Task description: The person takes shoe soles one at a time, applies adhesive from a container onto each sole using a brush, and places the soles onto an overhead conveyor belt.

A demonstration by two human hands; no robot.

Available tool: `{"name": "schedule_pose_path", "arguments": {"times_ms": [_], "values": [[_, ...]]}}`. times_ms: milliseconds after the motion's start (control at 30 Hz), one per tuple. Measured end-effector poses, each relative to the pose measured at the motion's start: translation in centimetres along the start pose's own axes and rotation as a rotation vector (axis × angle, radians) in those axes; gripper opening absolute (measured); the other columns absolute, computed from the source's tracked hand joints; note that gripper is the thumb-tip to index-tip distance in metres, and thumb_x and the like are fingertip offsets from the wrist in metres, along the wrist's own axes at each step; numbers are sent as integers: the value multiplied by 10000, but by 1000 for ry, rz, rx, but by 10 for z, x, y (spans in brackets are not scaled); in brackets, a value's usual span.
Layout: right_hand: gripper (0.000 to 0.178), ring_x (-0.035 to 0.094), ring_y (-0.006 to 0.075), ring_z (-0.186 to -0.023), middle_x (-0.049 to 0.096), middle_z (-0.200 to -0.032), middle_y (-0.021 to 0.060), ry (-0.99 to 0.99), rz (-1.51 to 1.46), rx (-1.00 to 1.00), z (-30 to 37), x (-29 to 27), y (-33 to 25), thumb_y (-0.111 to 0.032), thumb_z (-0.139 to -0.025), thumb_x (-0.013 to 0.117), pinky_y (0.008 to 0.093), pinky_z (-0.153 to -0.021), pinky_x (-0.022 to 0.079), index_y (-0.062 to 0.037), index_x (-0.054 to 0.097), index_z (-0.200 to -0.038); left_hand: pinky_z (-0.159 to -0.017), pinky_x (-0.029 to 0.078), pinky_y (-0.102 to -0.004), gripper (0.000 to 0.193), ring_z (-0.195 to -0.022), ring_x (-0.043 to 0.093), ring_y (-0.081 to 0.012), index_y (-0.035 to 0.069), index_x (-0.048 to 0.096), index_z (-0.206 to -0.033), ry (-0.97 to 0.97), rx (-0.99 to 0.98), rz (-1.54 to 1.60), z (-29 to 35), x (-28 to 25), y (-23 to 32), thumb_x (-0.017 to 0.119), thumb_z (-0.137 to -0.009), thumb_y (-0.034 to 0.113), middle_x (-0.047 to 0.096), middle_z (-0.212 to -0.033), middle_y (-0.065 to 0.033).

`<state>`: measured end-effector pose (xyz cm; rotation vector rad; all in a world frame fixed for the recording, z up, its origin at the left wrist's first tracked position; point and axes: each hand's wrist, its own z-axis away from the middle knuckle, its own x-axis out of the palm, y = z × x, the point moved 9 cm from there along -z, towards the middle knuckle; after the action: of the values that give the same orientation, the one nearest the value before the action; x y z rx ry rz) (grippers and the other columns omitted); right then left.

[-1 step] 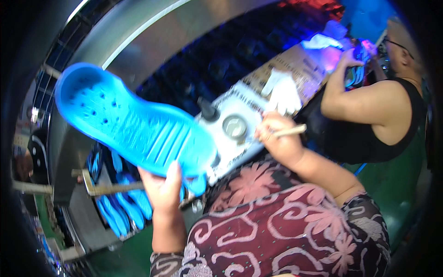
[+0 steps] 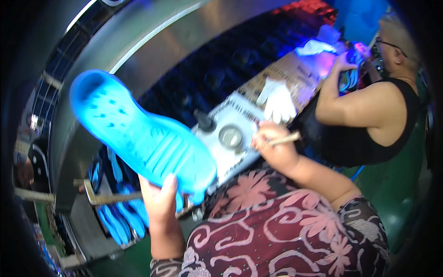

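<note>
A bright blue shoe sole (image 2: 159, 141) with small holes toward one end and ridges toward the other is held up at the left. My left hand (image 2: 159, 196) grips its lower edge, thumb along the near side. Closed round a thin wooden stick (image 2: 287, 139), my right hand (image 2: 276, 148) hovers at the right edge of a pale board (image 2: 241, 111). The stick's working tip is hidden or too blurred to make out. On that board, between the sole and my right hand, sits a round grey pot (image 2: 230, 137). A dark cone-shaped piece (image 2: 204, 121) stands beside it.
White gloves (image 2: 278, 99) lie on cardboard (image 2: 288, 69) past my right hand. A dark conveyor belt (image 2: 221, 57) runs behind. Several blue soles (image 2: 121, 220) lie on a lower rack at left. At right, a person (image 2: 364, 111) in a black top handles a blue-and-black item.
The whole view has shifted a little. The far end of the sole has swung slightly right and down, still in my left hand. My right hand keeps its hold on the stick.
</note>
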<state>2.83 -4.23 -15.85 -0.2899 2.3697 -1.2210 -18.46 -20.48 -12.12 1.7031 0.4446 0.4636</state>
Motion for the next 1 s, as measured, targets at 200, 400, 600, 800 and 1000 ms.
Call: {"name": "schedule_pose_path", "arguments": {"times_ms": [200,400,600,800,1000], "values": [[214,512,305,-574,526,-587,118,112,43,-3,9,-78,7,-128,-806,646,382,-574,382,-44,581,-620,-444,491,-246,749,-624,622,-161,-75,295,-1329,-721,-448,150,-21,154,30,650,-711,154,583,-1010,-161],[222,558,279,-602,585,-601,106,191,20,45,4,-128,18,-161,-843,622,369,-610,417,-36,619,-660,-607,545,-279,261,-728,641,-221,17,508,-1015,-591,-359,592,-225,351,104,641,-836,153,612,-799,-129],[222,562,275,-599,590,-605,105,207,40,122,4,-159,41,-145,-853,608,363,-609,419,-30,624,-664,-709,557,-273,738,-863,636,-282,-23,114,-1390,-542,98,789,-260,416,170,589,-825,5,567,-1028,-250],[254,581,228,-554,602,-604,107,164,-94,201,6,-156,64,-152,-875,584,335,-541,431,-5,615,-670,-664,503,-309,478,-624,513,-142,16,475,-1237,-563,-62,133,-163,307,29,653,-858,247,511,-680,-46],[269,556,152,-570,605,-628,83,25,-251,279,13,-89,47,-188,-895,573,297,-547,436,7,633,-720,-737,500,-345,521,-800,627,-252,-7,514,-1207,-156,-14,-1024,-53,-1,-96,673,-740,159,640,-904,-140]]}}
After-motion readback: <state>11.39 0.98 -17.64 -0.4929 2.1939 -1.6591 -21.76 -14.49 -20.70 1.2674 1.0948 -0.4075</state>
